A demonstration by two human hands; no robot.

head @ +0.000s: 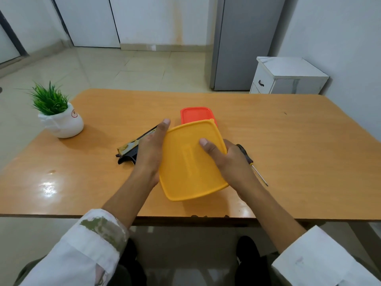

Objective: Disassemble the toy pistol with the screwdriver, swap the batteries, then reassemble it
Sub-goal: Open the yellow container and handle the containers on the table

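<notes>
A yellow plastic box with its lid on (189,162) is held above the table's near middle between both hands. My left hand (151,150) grips its left edge, thumb lying along the side. On its right edge sits my right hand (226,159), thumb pressed on the lid. The black and gold toy pistol (128,149) lies on the table behind my left hand, partly hidden. A screwdriver (254,166) with a dark handle lies to the right, its handle partly behind my right hand.
An orange lidded box (195,114) stands just behind the yellow one. A small plant in a white pot (61,120) sits at the table's far left. The wooden table (299,141) ends near me. A white cabinet (288,77) stands beyond.
</notes>
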